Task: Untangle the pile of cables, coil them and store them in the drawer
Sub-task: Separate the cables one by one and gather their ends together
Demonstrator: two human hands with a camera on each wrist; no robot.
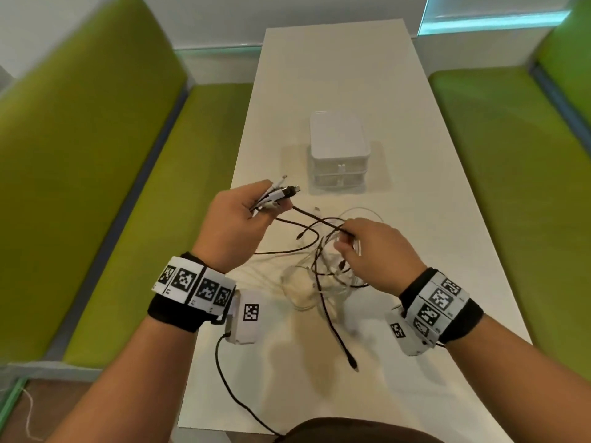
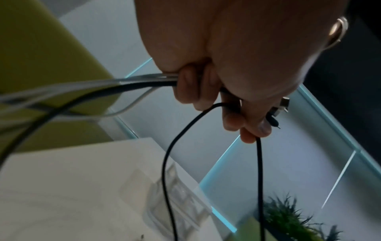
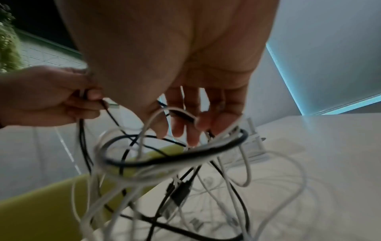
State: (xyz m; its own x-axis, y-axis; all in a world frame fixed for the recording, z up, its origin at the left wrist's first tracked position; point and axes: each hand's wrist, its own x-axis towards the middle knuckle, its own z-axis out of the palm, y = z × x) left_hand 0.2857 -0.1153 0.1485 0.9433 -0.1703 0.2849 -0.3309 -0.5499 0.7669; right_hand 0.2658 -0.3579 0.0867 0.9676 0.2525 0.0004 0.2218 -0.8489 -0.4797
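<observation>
My left hand [image 1: 267, 208] is raised over the white table [image 1: 415, 187] and grips a bundle of cable ends [image 1: 281, 193], white and black plugs sticking out past the fingers. In the left wrist view its fingers [image 2: 233, 117] curl round these cables, and a thin black cable [image 2: 164, 163] loops down from them. To the right, my right hand [image 1: 347, 239] pinches strands at the top of the tangled pile of cables [image 1: 319, 276]. White and black loops [image 3: 164, 159] hang around its fingers [image 3: 185, 130]. One black cable end [image 1: 351, 362] trails toward me.
A small white drawer unit [image 1: 339, 155] stands shut in the middle of the table beyond the hands. Green benches [image 1: 112, 219] flank the table on both sides. A black lead [image 1: 230, 388] runs from my left wrist camera toward my body.
</observation>
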